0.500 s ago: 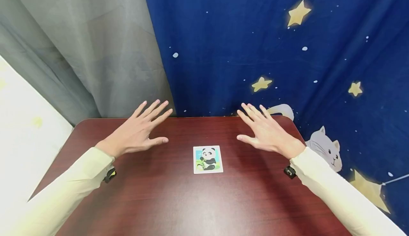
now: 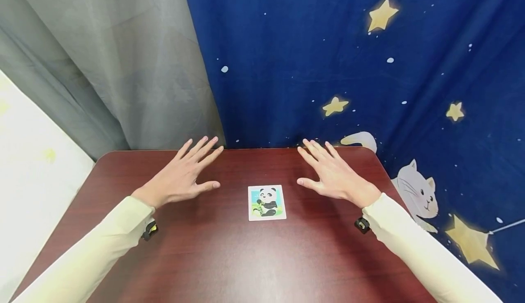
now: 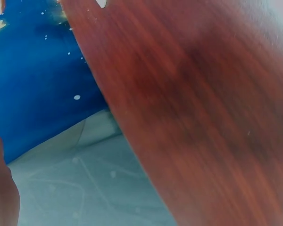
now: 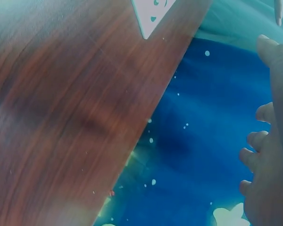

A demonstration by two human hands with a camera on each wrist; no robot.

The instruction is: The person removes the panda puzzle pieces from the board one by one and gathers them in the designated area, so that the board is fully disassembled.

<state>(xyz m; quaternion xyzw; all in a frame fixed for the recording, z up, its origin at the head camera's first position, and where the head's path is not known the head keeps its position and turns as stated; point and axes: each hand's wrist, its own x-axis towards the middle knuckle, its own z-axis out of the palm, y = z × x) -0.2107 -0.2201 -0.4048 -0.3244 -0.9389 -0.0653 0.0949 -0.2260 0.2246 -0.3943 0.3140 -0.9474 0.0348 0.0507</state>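
Observation:
A square panda picture card (image 2: 267, 202) with a white border lies flat on the dark red wooden table (image 2: 246, 257). To its left, my left hand (image 2: 180, 175) is held over the table with fingers spread and nothing in it. On the other side my right hand (image 2: 334, 175) mirrors it, fingers straight and apart, also holding nothing. Only a corner of the card (image 4: 151, 19) shows in the right wrist view, along with the right hand (image 4: 271, 146) at the edge. The left wrist view catches part of the left hand (image 3: 2, 183).
Behind the table's far edge hang a grey curtain (image 2: 135, 66) and a blue curtain (image 2: 279, 66) printed with stars and a cat. Each wrist wears a small black device, seen on the left (image 2: 150, 230) and on the right (image 2: 362, 225). A white surface (image 2: 33, 166) stands at the left.
Both hands have shifted slightly inward, toward each other, and a little lower in the head view. The card has stayed in place on the table.

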